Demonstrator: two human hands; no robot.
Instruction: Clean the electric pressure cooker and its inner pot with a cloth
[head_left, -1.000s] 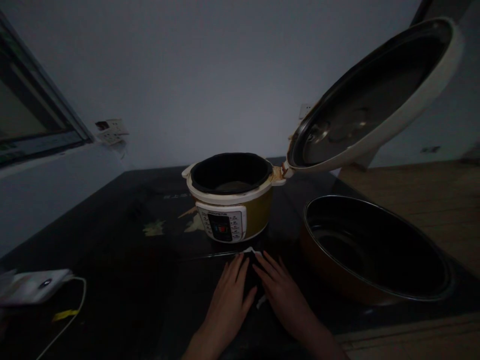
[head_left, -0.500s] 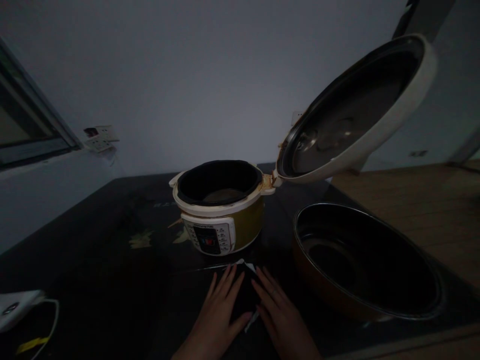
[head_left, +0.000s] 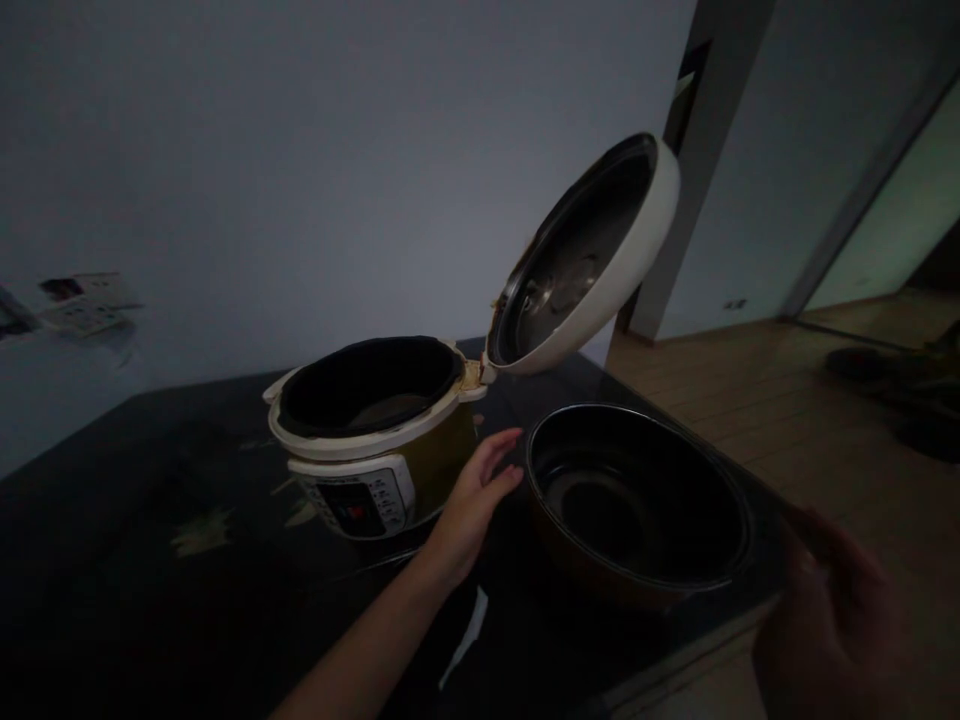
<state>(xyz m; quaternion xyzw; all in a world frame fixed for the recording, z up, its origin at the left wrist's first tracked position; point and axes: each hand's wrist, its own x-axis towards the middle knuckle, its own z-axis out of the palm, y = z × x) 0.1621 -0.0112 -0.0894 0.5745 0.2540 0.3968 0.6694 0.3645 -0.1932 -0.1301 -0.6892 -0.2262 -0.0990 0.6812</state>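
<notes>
Hands (head_left: pixel 476 497) now apart, outside pot rim (head_left: pixel 637 576)

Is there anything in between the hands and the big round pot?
Nothing visible: the left hand is close beside the pot, and the blurry right hand is off its other side.

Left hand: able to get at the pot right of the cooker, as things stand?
Probably yes. The left hand is open beside the pot's left rim, nothing visible between them; the cooker stands off to the left. Contact isn't clear.
</notes>
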